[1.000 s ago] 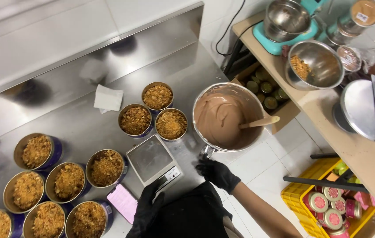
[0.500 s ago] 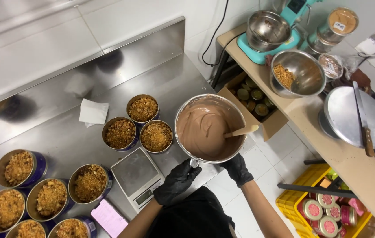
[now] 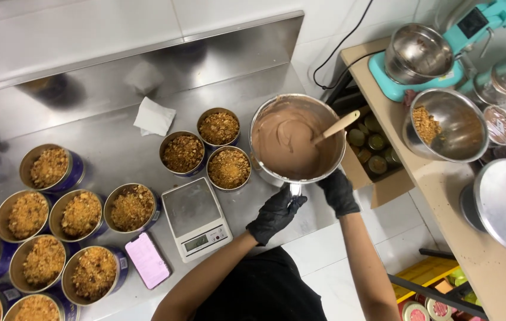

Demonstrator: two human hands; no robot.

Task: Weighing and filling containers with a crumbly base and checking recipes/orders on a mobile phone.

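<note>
Gripping the pot (image 3: 288,142), both gloved hands (image 3: 275,213) (image 3: 338,191) curl closed.

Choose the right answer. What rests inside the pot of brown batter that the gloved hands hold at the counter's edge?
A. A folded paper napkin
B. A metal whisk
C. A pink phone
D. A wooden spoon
D: a wooden spoon leans in the brown batter of the pot, which the left hand and right hand grip from below.
</note>
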